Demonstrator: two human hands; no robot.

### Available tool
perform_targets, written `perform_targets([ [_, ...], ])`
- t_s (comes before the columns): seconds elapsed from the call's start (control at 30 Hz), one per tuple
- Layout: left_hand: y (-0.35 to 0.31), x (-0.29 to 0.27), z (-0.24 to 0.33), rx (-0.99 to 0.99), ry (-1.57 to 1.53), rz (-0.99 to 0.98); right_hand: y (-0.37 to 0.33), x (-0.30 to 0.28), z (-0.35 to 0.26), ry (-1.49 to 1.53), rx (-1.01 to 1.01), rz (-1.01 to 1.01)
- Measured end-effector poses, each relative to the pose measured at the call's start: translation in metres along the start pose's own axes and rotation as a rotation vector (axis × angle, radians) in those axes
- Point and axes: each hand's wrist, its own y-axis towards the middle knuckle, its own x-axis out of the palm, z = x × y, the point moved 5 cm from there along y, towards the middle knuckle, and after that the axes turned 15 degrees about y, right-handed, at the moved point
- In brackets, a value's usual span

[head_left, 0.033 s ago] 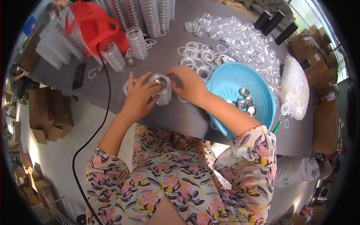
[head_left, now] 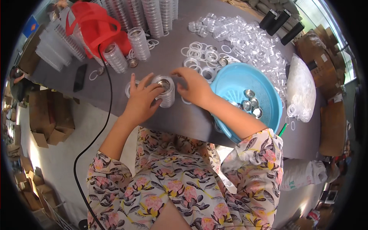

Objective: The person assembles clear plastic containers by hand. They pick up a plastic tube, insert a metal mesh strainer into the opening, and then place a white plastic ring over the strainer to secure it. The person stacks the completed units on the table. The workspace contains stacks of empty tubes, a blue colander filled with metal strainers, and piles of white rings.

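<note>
A short stack of clear plastic rings or lids [head_left: 167, 100] stands near the table's front edge, a silvery metal piece [head_left: 165, 83] showing in its top. My left hand [head_left: 142, 97] spreads its fingers beside it, with the index finger and thumb at the stack's left side. Just right of the stack, my right hand [head_left: 195, 87] is bent at the fingers, thumb apart, and I see nothing in it. Another clear ring [head_left: 128, 89] lies partly hidden behind my left hand. Beneath my right forearm, a blue plastic basket [head_left: 276, 100] holds several metal caps [head_left: 254, 102].
Loose white rings [head_left: 194, 46] and a heap of clear plastic pieces [head_left: 245, 42] lie at the back right. Tall clear stacks [head_left: 153, 17] and a red bag [head_left: 94, 23] stand at the back left. A black cable [head_left: 111, 88] crosses the left side, near a phone-like dark object [head_left: 80, 78].
My right hand has drawn back very slightly from the stack, its fingers a little more apart from it. My left hand stays by the stack.
</note>
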Motion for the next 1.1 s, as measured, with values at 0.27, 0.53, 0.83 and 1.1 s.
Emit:
perform_targets([
  [0.27, 0.011, 0.008, -0.006, -0.073, -0.136, -0.067, 0.003, 0.048, 0.048, 0.263, 0.403, -0.221],
  [0.53, -0.014, 0.017, -0.019, -0.254, -0.314, 0.124, 0.013, 0.058, 0.038, 0.494, 0.457, -0.313],
  [0.83, -0.014, 0.026, -0.044, -0.539, -0.865, 0.223, 0.012, 0.064, 0.054, 0.331, 0.409, -0.370],
  [1.1, -0.039, -0.004, -0.067, -0.363, -0.023, 0.140, 0.007, 0.046, 0.036, 0.094, 0.287, -0.219],
])
